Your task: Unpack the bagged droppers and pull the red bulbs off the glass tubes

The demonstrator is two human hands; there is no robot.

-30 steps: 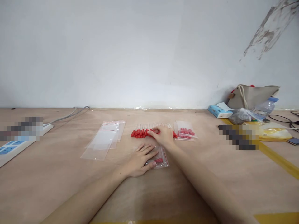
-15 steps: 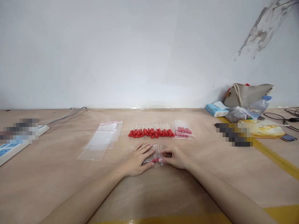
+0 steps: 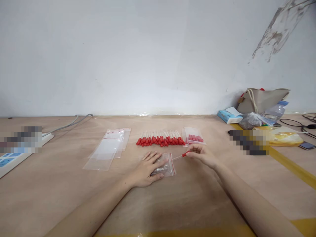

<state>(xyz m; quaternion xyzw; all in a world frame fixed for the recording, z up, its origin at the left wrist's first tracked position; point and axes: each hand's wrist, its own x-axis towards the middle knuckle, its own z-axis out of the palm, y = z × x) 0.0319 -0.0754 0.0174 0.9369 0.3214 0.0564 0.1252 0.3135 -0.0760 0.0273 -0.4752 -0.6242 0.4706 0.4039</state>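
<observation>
My left hand [image 3: 149, 169] lies spread on a small clear zip bag [image 3: 169, 169], pressing it to the table. The bag's red-lined mouth faces right, and its contents are partly hidden under my fingers. Right of it, my right hand [image 3: 201, 154] pinches a thin stick with a red handle [image 3: 185, 153]. The stick's pale shaft points left, its tip near the bag's mouth; whether it reaches inside I cannot tell. Behind my hands lies a row of similar red-handled sticks [image 3: 160, 141], shafts pointing away. Beside the row is a filled clear bag [image 3: 194, 131] with red pieces inside.
Flat clear zip bags [image 3: 106, 149] overlap at left. A white power strip [image 3: 46, 140] with a grey cable stands farther left. At right are a blue tissue box [image 3: 229, 116], a beige bag [image 3: 261, 100], a yellow-white packet [image 3: 288, 136] and black cables [image 3: 296, 124]. A wall rises behind.
My right hand has moved right and slightly away from the bag's mouth, holding a red-handled stick. Red seen inside the bag before no longer shows there. My left hand stays on the bag.
</observation>
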